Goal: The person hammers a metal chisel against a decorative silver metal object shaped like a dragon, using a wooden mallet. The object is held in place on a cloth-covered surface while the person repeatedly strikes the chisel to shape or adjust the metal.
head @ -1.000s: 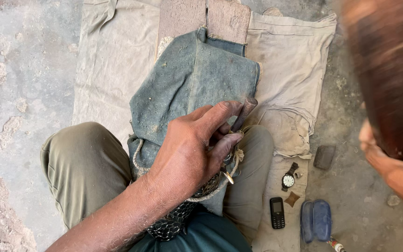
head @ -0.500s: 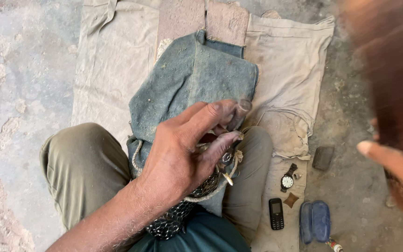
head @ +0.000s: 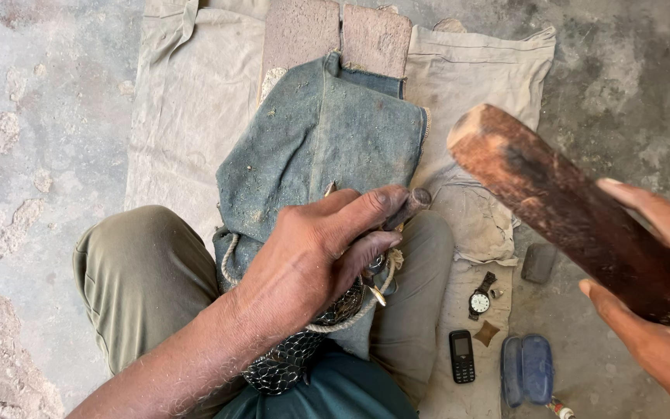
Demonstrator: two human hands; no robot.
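concrete floor, one club raised over one punch

cracked concrete floor [head: 32, 155] carries a pale cloth [head: 195, 116], with faded denim [head: 327, 140] draped over the lap. one wooden club [head: 568, 213], long axis slanting down to the right, sits gripped in the right hand [head: 661, 310], up and right of the punch. left hand [head: 312, 256], nearer, has fingers [head: 366, 213] closed on one short metal punch [head: 412, 202]. one wristwatch [head: 480, 299], one phone [head: 462, 355].

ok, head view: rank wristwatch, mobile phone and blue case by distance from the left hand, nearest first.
From the left hand:
1. Wristwatch, on the cloth to its right.
2. Mobile phone, lower right, beside the knee.
3. Blue case, farthest right, at the cloth's edge.
Watch and phone are close; the watch looks slightly nearer.
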